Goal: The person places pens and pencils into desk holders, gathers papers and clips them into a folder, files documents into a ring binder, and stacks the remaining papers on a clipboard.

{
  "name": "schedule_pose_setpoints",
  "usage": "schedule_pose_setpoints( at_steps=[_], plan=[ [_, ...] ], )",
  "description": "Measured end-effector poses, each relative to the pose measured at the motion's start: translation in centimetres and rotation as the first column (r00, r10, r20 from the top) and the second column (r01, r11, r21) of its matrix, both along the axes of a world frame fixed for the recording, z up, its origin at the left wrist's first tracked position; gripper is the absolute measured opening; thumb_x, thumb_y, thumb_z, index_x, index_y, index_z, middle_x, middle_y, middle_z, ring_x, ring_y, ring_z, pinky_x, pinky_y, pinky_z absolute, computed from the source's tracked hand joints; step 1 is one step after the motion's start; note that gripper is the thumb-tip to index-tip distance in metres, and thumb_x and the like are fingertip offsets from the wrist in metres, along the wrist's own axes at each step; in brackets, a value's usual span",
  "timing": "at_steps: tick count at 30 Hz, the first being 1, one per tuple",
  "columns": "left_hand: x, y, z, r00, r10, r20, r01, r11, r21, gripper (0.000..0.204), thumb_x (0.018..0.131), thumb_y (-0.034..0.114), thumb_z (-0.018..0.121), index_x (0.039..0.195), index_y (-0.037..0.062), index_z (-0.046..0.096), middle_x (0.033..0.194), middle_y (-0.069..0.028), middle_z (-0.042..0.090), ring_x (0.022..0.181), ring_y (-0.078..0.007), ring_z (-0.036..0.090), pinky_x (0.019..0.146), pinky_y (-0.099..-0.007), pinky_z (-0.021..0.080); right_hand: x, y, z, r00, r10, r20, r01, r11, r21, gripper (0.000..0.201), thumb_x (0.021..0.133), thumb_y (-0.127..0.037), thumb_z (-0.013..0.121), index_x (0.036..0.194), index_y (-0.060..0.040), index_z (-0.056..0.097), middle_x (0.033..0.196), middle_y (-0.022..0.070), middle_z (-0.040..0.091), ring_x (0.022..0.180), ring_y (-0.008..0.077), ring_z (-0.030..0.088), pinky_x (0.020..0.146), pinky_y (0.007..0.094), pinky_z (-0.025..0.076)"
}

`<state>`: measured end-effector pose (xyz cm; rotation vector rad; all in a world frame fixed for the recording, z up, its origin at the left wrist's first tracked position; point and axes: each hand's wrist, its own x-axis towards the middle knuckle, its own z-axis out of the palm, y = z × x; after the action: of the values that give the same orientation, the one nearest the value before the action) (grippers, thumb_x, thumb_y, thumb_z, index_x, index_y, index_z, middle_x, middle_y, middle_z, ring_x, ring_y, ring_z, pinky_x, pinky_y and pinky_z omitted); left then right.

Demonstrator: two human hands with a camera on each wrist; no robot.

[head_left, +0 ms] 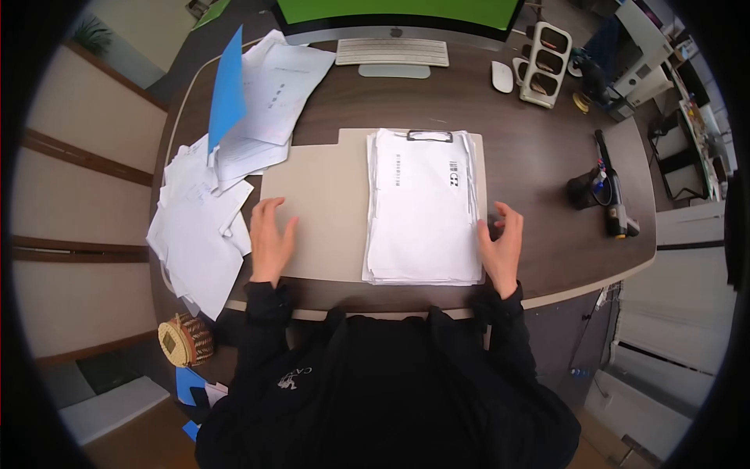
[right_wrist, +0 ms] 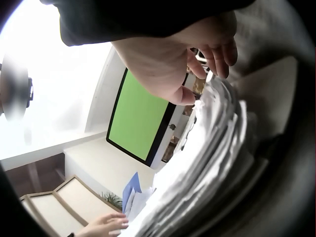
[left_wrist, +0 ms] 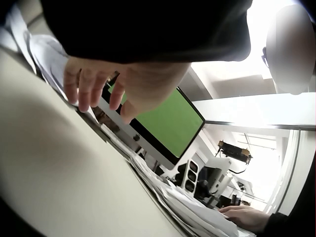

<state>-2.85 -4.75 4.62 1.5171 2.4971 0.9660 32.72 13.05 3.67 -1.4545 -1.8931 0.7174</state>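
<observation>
A thick stack of white printed papers (head_left: 422,227) lies on the right part of an open beige folder (head_left: 316,211), with a black clip (head_left: 430,137) at its top edge. Over the folder's bare left part, my left hand (head_left: 271,244) is held with fingers loosely bent and nothing in them. My right hand (head_left: 502,248) is at the stack's right edge, its thumb overlapping the paper there and its fingers relaxed. In the right wrist view the thumb tip comes right by the uneven sheet edges of the stack (right_wrist: 212,133).
Loose papers (head_left: 199,227) and a blue folder (head_left: 227,90) crowd the desk's left side. At the back are a keyboard (head_left: 392,52), a mouse (head_left: 502,76) and a monitor with a green screen (head_left: 398,11). A pen holder (head_left: 584,190) stands at right.
</observation>
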Motion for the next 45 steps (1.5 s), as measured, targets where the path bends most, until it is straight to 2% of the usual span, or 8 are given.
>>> schedule_pose_setpoints(
  at_steps=[11,15,19,24,29,33,39,45],
  plan=[
    [-2.7,-4.5,-1.3,0.943,0.298,0.148,-0.263,0.94,-0.219,0.057,0.086,0.023,0.067,0.133,0.0001,0.043,0.116,-0.0193,0.054,0.105,-0.0298,0.055,0.088,-0.0354,0.046,-0.6,2.0,0.2,0.947,0.023,0.321,0.008,0.995,-0.097,0.051,0.08,-0.036,0.072,0.106,0.0049,0.055,0.087,0.0211,0.064,0.081,0.0381,0.062,0.071,0.0423,0.048],
    [-3.1,-5.0,1.8,0.696,0.408,0.591,-0.154,0.889,-0.432,0.062,0.087,0.022,0.067,0.137,-0.0015,0.038,0.104,-0.0147,0.063,0.097,-0.0185,0.059,0.087,-0.0292,0.046,0.2,1.8,1.0,0.948,0.027,0.318,0.034,0.982,-0.186,0.049,0.08,-0.037,0.072,0.099,0.0047,0.055,0.089,0.0225,0.064,0.083,0.0403,0.062,0.072,0.0424,0.048],
    [-1.7,-5.8,5.3,0.597,0.085,0.798,0.075,0.984,-0.161,0.056,0.09,0.017,0.062,0.137,-0.0024,0.038,0.123,-0.0127,0.057,0.112,-0.0174,0.054,0.095,-0.0296,0.043,0.9,1.5,0.2,0.952,0.055,0.3,-0.023,0.994,-0.11,0.046,0.08,-0.037,0.072,0.093,0.0022,0.053,0.084,0.0208,0.062,0.078,0.0385,0.061,0.069,0.042,0.048],
    [1.1,-3.5,9.8,0.405,-0.428,0.808,0.463,0.858,0.222,0.079,0.089,0.054,0.058,0.14,-0.0014,0.033,0.135,-0.0116,0.045,0.125,-0.019,0.042,0.105,-0.0339,0.033,0.8,1.4,0.8,0.96,0.078,0.271,-0.027,0.982,-0.188,0.045,0.081,-0.039,0.071,0.091,0.0007,0.051,0.078,0.0181,0.059,0.07,0.0362,0.058,0.065,0.0411,0.047],
    [9.2,5.0,7.8,0.496,-0.679,0.542,0.77,0.632,0.087,0.055,0.094,0.044,0.051,0.134,0.0075,0.05,0.138,-0.0157,0.043,0.131,-0.0319,0.039,0.11,-0.0406,0.026,1.3,1.7,-1.0,0.983,0.021,-0.182,-0.079,0.945,-0.317,0.046,0.099,-0.044,0.044,0.092,0.0012,0.051,0.082,0.0159,0.056,0.079,0.0192,0.054,0.072,0.0333,0.043],
    [14.8,5.4,0.6,0.602,-0.798,0.039,0.774,0.57,-0.275,0.053,0.091,0.029,0.057,0.14,0.0134,0.042,0.155,-0.0122,0.021,0.145,-0.0323,0.014,0.113,-0.0566,0.011,1.6,1.3,-0.8,0.811,-0.204,-0.549,-0.293,0.67,-0.682,0.055,0.099,-0.053,0.037,0.108,-0.0011,0.052,0.086,0.0034,0.056,0.074,0.0095,0.046,0.071,0.0237,0.039],
    [12.6,5.4,-1.0,0.638,-0.728,0.25,0.765,0.636,-0.099,0.052,0.089,0.017,0.061,0.138,0.0143,0.044,0.156,-0.0141,0.017,0.145,-0.0355,0.01,0.114,-0.0544,0.01,1.2,1.2,-0.1,0.881,0.06,-0.47,-0.36,0.73,-0.581,0.05,0.088,-0.025,0.068,0.12,0.0056,0.045,0.091,0.0147,0.068,0.079,0.0171,0.065,0.069,0.0267,0.052],
    [8.5,4.1,-2.0,0.805,-0.303,0.51,0.287,0.951,0.111,0.057,0.085,0.007,0.063,0.138,0.0094,0.042,0.15,-0.0185,0.026,0.138,-0.0343,0.029,0.111,-0.0422,0.03,0.2,0.6,-0.5,0.857,0.051,-0.513,-0.387,0.72,-0.576,0.044,0.085,-0.01,0.07,0.118,0.0052,0.044,0.096,0.0168,0.068,0.085,0.0187,0.067,0.073,0.0284,0.054]
  ],
)
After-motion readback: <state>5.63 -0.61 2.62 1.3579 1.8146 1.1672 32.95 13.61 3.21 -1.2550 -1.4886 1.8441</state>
